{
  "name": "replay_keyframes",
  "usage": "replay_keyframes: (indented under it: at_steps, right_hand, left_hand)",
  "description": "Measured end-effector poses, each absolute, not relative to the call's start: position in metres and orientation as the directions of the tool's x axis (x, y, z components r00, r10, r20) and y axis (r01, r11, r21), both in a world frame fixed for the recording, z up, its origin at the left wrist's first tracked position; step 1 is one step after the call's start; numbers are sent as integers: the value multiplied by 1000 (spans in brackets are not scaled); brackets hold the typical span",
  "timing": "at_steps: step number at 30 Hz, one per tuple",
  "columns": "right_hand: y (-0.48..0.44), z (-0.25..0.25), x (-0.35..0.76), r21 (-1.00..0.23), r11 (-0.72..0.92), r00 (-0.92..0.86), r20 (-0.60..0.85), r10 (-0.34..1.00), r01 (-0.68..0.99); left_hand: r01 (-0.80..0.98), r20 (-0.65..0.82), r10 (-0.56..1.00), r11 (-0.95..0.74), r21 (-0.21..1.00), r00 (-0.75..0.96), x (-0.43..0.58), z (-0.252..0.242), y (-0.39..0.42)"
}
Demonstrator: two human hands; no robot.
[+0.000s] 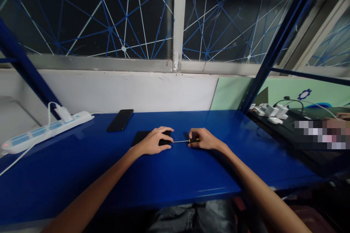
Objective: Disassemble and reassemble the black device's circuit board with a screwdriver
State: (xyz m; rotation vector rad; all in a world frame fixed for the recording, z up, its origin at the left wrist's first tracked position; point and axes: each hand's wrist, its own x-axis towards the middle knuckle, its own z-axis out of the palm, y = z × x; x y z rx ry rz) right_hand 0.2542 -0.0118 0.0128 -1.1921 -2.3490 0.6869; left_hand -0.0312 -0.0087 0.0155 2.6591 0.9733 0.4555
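Note:
A flat black rectangular case (140, 137) lies on the blue table, its kind not plain to see. My left hand (156, 141) rests over it, thumb and fingers bent around its right part and holding it. In my right hand (202, 139) is a screwdriver (181, 141) with a black and yellow handle, pinched between thumb and fingers. Its thin shaft points left, level with the table, and the tip reaches the case's right edge by my left fingertips. Whether the tip sits in a screw is too small to tell. Tiny dark bits, perhaps screws (181, 137), lie just behind the shaft.
A black phone (120, 120) lies at the back left of the blue table (175, 174). Along the left edge runs a white power strip (49, 131) with a charger and cable. White adapters (276, 111) and a person's blurred hand are on the dark table at right.

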Motion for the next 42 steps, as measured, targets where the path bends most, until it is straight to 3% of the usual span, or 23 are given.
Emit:
replay_keyframes:
  at_steps: [7,11,26,42]
  right_hand:
    - [-13,20,256,-563,511,-547,120,828,650]
    - [-10,17,257,-544,537,-536,179,825,645]
    - [-7,12,259,-605,490,-522,139,841,628]
    - [-9,13,257,-580,500,-531,133,837,643]
  left_hand:
    - [584,188,669,-728,358,719,-31,16,-9]
    - [574,197,662,-735,362,723,-31,17,-9]
    - [567,221,675,-722,398,704,-26,24,-12]
    - [583,180,680,-713,390,711,-27,24,-9]
